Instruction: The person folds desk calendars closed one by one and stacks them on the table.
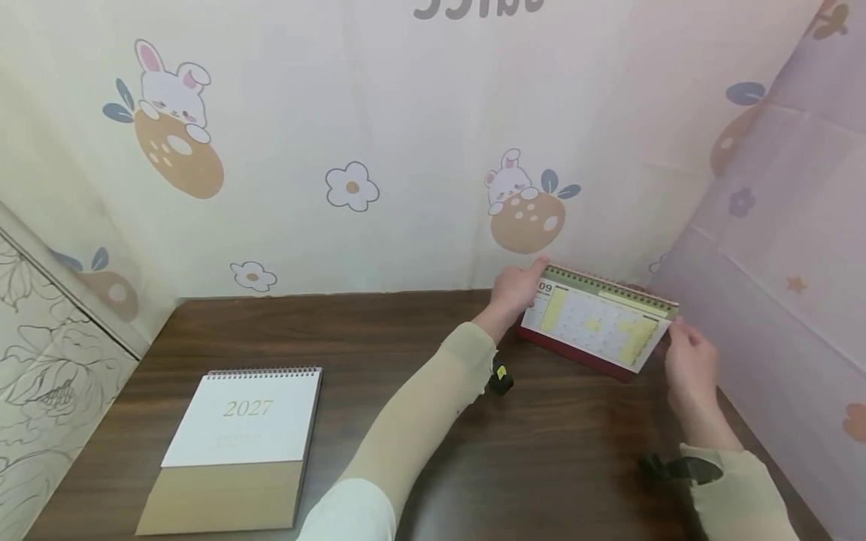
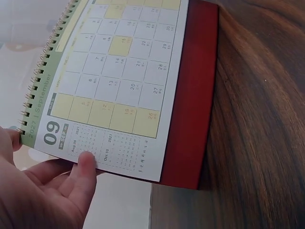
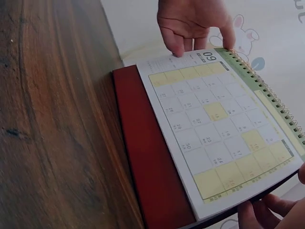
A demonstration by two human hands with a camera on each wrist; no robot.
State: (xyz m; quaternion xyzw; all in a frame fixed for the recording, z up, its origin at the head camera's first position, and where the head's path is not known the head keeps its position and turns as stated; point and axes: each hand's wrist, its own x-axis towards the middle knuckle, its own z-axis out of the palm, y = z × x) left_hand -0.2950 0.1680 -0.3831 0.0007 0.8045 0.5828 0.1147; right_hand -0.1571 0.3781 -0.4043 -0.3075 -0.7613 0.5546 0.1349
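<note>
A spiral-bound desk calendar (image 1: 595,319), open at September 2027, leans upright near the back right of the table, its red base strip (image 2: 193,95) along the bottom. My left hand (image 1: 512,293) grips its left end, one digit on the front page and others behind, as the left wrist view shows. At the opposite end, my right hand (image 1: 691,364) holds the side edge; its fingers (image 3: 267,210) show partly at the corner of the right wrist view. Apart from both hands, at the front left, lies a white calendar (image 1: 242,421) marked 2027 with a tan base.
Brown wood table (image 1: 379,338) runs back to a cloth backdrop (image 1: 419,248) printed with rabbits and flowers. A lilac-tinted side cloth (image 1: 778,315) stands close by the right hand. Dark straps with small devices are at both wrists.
</note>
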